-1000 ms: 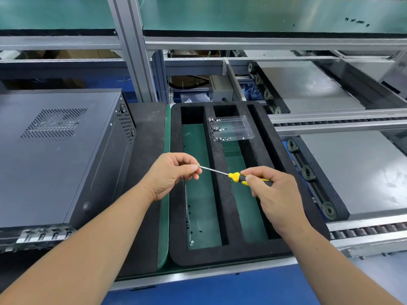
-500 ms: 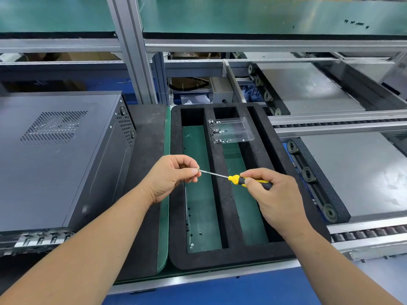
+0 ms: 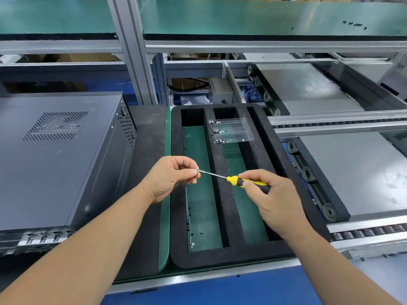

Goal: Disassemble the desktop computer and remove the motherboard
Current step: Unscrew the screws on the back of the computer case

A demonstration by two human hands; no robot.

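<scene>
A closed dark grey desktop computer case (image 3: 59, 159) lies on its side at the left of the bench, its vented panel facing up. My right hand (image 3: 273, 199) grips the yellow-and-black handle of a small screwdriver (image 3: 236, 180). My left hand (image 3: 171, 178) pinches the tip of its thin metal shaft between thumb and forefinger; whether a screw sits there is hidden. Both hands hover over a black foam tray (image 3: 222, 256). A clear plastic screw holder (image 3: 231, 130) with several small screws rests on the tray's far part.
Loose small screws (image 3: 191, 236) lie on the green mat in the tray's left slot. A dark mat (image 3: 147, 133) separates case and tray. Roller conveyors (image 3: 317, 183) with grey plates run along the right. An aluminium post (image 3: 132, 51) rises behind, under a green shelf.
Both hands and the screwdriver have sunk slightly in the view. The grip of each hand is the same.
</scene>
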